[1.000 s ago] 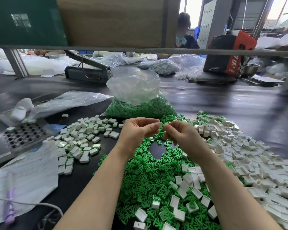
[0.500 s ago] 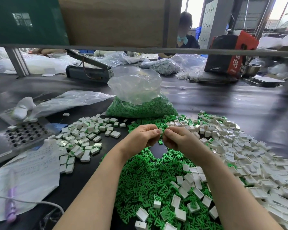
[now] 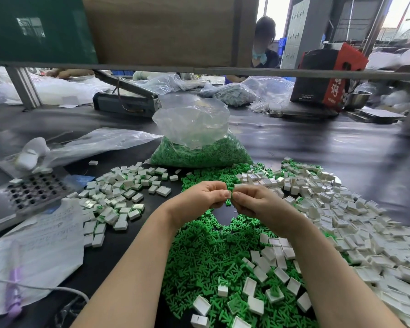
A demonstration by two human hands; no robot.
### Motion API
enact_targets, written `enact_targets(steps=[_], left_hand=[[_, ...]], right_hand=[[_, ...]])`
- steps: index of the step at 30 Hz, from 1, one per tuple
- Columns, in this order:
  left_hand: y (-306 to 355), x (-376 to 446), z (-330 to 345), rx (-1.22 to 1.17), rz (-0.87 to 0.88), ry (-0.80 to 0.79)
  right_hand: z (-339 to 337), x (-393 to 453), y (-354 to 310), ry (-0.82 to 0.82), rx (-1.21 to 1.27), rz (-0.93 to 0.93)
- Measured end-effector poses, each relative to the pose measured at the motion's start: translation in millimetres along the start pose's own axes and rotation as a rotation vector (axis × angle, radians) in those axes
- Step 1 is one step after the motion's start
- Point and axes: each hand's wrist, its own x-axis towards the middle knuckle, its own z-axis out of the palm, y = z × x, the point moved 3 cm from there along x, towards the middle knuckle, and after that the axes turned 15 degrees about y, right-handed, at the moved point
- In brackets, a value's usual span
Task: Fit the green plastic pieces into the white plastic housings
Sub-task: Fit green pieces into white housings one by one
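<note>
Both hands meet over the middle of the bench [image 3: 317, 147], fingertips pressed together. The left hand [image 3: 199, 200] pinches what looks like a white housing [image 3: 228, 194], and the right hand [image 3: 253, 202] pinches something small against it; what the right one holds is too hidden by fingers to name.

The green pieces [image 3: 206, 256] lie in a loose heap under the forearms, empty housings [image 3: 341, 209] are piled to the right, and a pile of fitted ones [image 3: 118, 192] sits to the left. Both parts look like hard moulded plastic: very light, stiff, smooth enough to slip, with thin green prongs that could probably bend or snap if forced askew. Best held by the housing's outer walls, the green piece by its flat body.

The bench top is dark, glossy and flat, so dropped parts would likely skid. A bag [image 3: 199, 147] of more green pieces stands behind the heap, a perforated metal jig [image 3: 33, 190] and papers [image 3: 33, 247] to the left. Another person works across the bench in a cluttered workshop.
</note>
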Motion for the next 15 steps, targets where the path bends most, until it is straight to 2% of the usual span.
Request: enact_targets(steps=[15], left_hand=[[4.0,-4.7,-1.6,0.079,0.003,-0.070]], right_hand=[[-2.9,-1.4,3.7,-0.055,-0.101,-0.046]])
